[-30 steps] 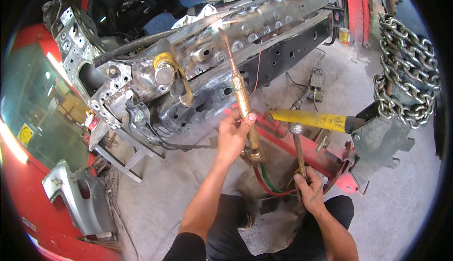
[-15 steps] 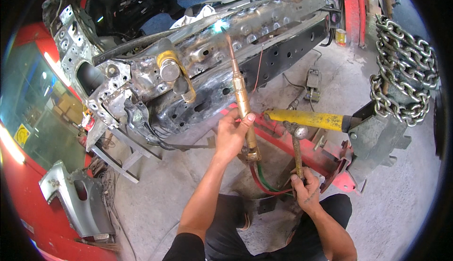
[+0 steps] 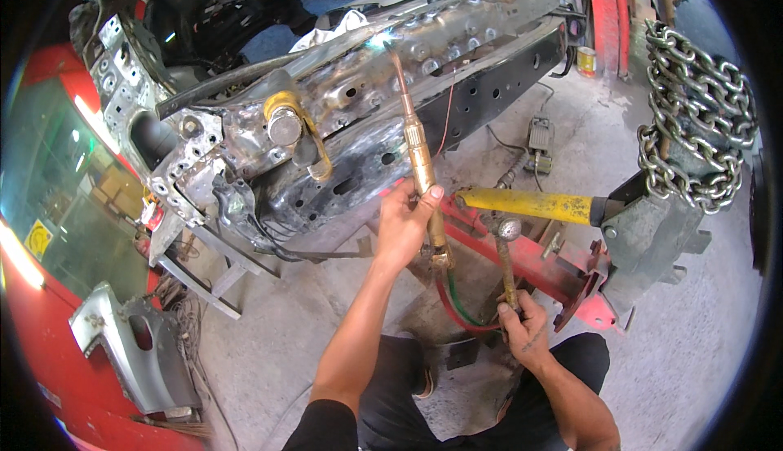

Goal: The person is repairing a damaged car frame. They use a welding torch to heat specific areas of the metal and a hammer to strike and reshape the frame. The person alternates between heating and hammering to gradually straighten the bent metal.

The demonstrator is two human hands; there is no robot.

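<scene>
My left hand (image 3: pixel 405 227) is wrapped round a brass gas torch (image 3: pixel 417 153), thumb along its body. The torch's copper tip points up at a bare metal car beam (image 3: pixel 444 39), and a bright bluish-white flame (image 3: pixel 380 41) glows where they meet. Red and green hoses (image 3: pixel 457 308) run from the torch's lower end. Lower right, my right hand (image 3: pixel 524 329) grips a ball-peen hammer (image 3: pixel 506 267) by its handle, head up and apart from the beam. A yellow clamp (image 3: pixel 287 121) with a round metal piece sits on the beam's left part.
A yellow cylinder (image 3: pixel 530 205) and a red frame arm (image 3: pixel 530 267) lie beyond the hammer. Heavy chains (image 3: pixel 693 117) hang on a post at right. A silver fender panel (image 3: pixel 143 349) stands at lower left. A grey box with a cable (image 3: pixel 540 145) rests on the floor.
The flame stays at nearly the same spot on the beam. My left hand and the torch have shifted very slightly; the hammer has moved a little left and down with my right hand.
</scene>
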